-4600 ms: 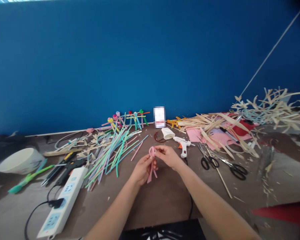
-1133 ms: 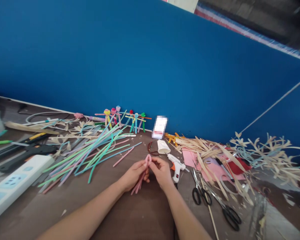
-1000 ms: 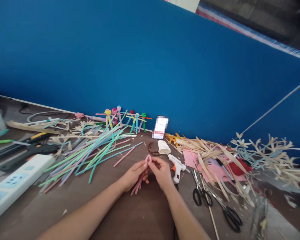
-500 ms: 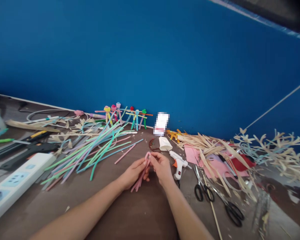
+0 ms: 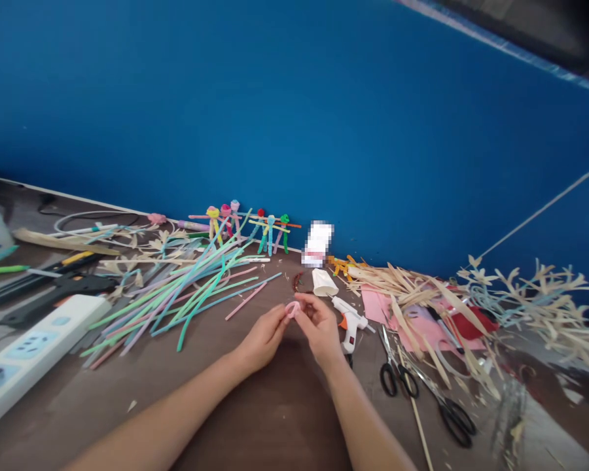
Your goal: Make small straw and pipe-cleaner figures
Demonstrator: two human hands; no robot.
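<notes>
Between my two hands, over the middle of the table, is a pink pipe cleaner [image 5: 292,309] bent into a small loop at its upper end. My left hand [image 5: 266,335] pinches its left side with the fingertips. From the other side my right hand [image 5: 319,328] grips the loop between thumb and fingers. The rest of the pipe cleaner is hidden behind my hands. To the left lies a loose pile of pastel pipe cleaners [image 5: 196,294], with a short pink piece [image 5: 246,301] nearest my left hand. A white glue gun [image 5: 349,324] rests just right of my right hand.
Small pipe-cleaner figures [image 5: 226,219] lean on the blue wall [image 5: 275,118]. A white power strip [image 5: 39,356] and black glue gun [image 5: 69,291] lie left. Scissors [image 5: 397,373], more scissors [image 5: 454,418], pink sheets [image 5: 422,327] and dried strips [image 5: 412,281] lie right. A white cup-like piece [image 5: 324,282] stands ahead.
The pink strands that hung below my left hand no longer show. Both hands have turned slightly, and the pink loop now looks smaller and rounder between the fingertips.
</notes>
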